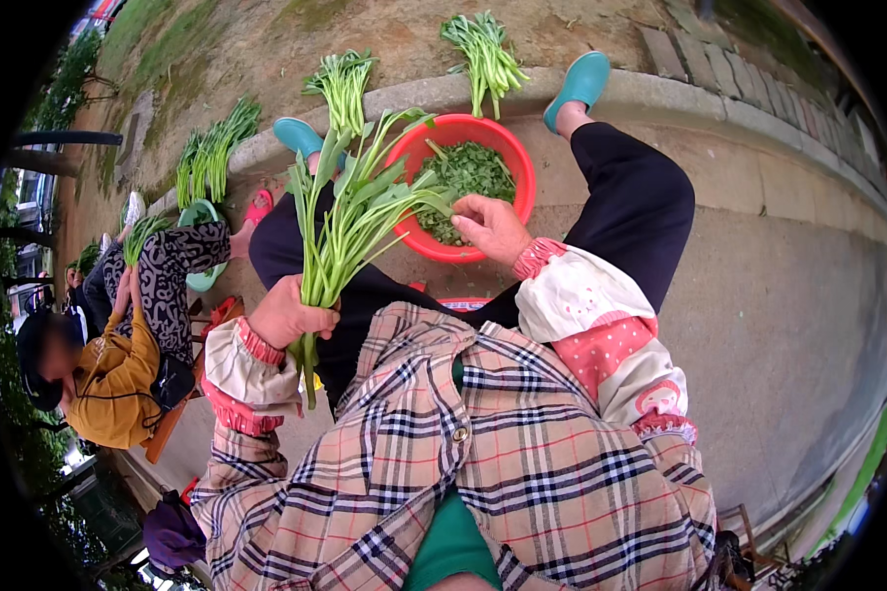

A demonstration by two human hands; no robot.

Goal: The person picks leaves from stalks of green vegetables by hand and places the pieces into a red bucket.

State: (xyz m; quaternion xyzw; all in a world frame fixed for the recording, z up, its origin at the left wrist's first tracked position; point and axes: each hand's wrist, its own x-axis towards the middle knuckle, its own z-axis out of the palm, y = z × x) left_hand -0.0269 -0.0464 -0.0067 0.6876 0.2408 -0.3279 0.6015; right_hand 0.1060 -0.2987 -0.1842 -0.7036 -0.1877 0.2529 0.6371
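Note:
My left hand point(293, 314) is closed around the lower stems of a bunch of leafy green vegetables point(334, 255), whose leaves fan upward and to the right. At the tip of one leaf, my right hand point(491, 227) has its thumb and forefinger pinched together on the leaf. Just beyond that hand stands a red plastic basin point(526, 177) between my feet, with loose green leaves point(473, 173) inside. Two bunches of greens lie at the curb, one point(344, 92) left of the basin and another point(486, 59) above it.
A concrete curb point(658, 90) runs across in front, with bare soil beyond. At left a person point(114, 377) in a mustard top sits on a bench, holding greens near a pale green basin point(207, 277). More bunches point(218, 151) lie by the curb there.

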